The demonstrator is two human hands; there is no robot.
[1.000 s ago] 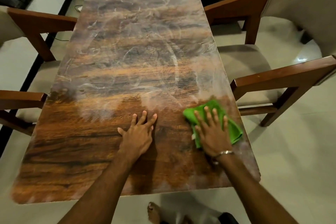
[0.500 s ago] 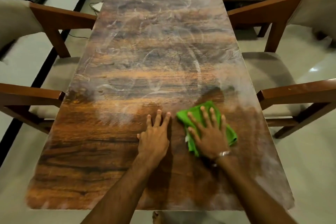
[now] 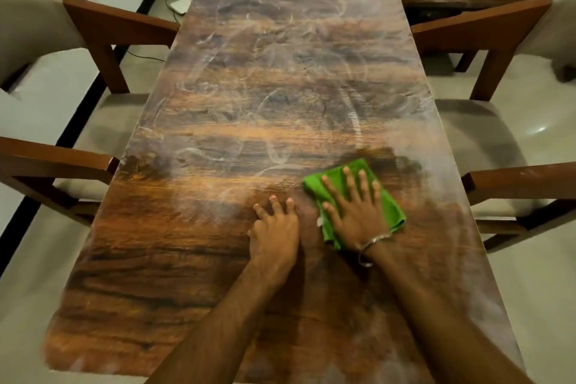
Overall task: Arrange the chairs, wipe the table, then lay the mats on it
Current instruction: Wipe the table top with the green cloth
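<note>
Tabletop (image 3: 280, 87) of dark wood grain, streaked with whitish smears, fills the centre of the frame. The right hand (image 3: 358, 215) lies flat with fingers spread, pressing a green cloth (image 3: 393, 212) lower right of centre. The left hand (image 3: 274, 234) rests open on the wood just beside it, holding nothing. A left armchair (image 3: 103, 31) and a right armchair (image 3: 486, 25) flank the long sides.

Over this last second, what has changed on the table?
The right hand slid the green cloth left, away from the right edge of the table, close to the left hand. Nothing gripped or released. Unchanged: right hand flat on the cloth, left hand resting on the table, chairs.
</note>
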